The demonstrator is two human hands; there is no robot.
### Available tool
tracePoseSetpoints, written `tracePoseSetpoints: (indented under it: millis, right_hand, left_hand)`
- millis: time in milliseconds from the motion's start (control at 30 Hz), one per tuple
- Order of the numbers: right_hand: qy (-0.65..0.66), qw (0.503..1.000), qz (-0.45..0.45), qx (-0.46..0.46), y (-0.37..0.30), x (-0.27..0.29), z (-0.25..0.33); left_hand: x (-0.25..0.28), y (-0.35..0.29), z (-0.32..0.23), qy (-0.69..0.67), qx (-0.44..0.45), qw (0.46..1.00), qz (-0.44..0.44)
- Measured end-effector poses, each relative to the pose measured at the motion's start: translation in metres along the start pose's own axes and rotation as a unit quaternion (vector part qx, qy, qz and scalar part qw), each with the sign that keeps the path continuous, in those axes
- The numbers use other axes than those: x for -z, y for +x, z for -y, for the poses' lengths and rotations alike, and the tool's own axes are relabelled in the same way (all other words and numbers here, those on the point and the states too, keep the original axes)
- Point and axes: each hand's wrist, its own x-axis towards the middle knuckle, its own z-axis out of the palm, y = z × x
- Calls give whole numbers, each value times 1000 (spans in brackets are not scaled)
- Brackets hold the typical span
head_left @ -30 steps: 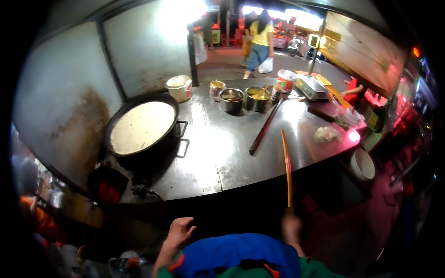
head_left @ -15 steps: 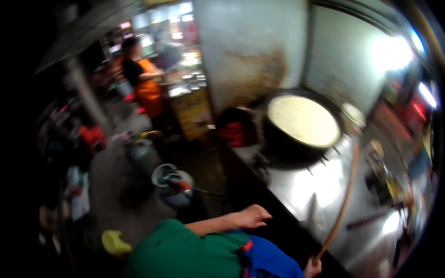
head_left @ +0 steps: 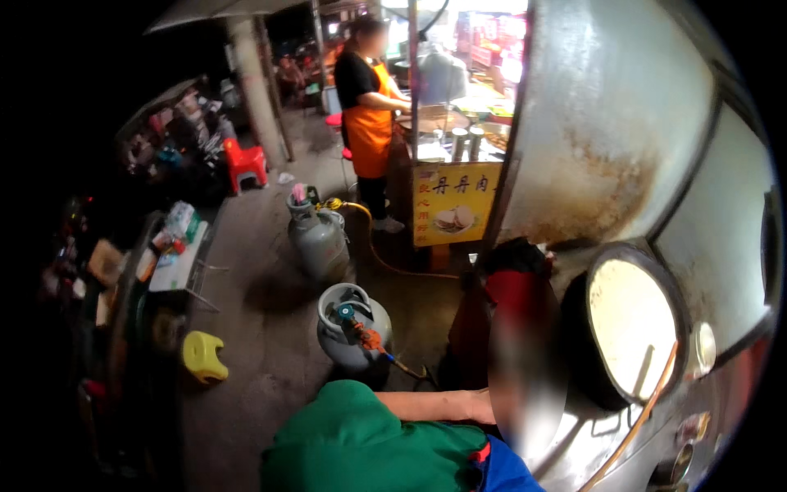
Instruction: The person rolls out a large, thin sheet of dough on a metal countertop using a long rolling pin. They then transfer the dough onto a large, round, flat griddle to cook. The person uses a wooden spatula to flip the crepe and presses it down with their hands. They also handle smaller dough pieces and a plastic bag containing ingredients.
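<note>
My left arm, in a green sleeve, reaches to the right. My left hand point(head_left: 484, 406) is at its end beside the metal worktop, its fingers lost in a blurred patch. A large black pot point(head_left: 578, 340) holding a pale, cream-coloured content point(head_left: 631, 307) stands on the worktop point(head_left: 566, 471). A long wooden pole point(head_left: 635, 426) slants from the pot's near right side down to the lower edge. My right hand is out of view, so its hold on the pole does not show.
Two grey gas cylinders point(head_left: 354, 332) with hoses stand on the floor at left. Beyond are a yellow stool point(head_left: 204, 357), a red chair point(head_left: 244, 164) and a small white table point(head_left: 176, 266). A person in an orange apron point(head_left: 366, 131) works at a stall. A stained metal wall point(head_left: 607, 123) rises behind the pot.
The view has swung left, bringing the cylinders and stall further into the picture. My left hand now lies in a blurred patch, and my right hand has left the view.
</note>
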Motion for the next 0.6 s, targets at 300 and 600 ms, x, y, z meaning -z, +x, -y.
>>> tracePoseSetpoints:
  millis: [300, 600]
  right_hand:
    - [191, 975, -39, 108, 9, 24, 115]
    - [67, 978, -88, 174, 56, 18, 75]
  left_hand:
    - [40, -11, 41, 116, 18, 988, -96]
    - [31, -47, 26, 128, 49, 983, -120]
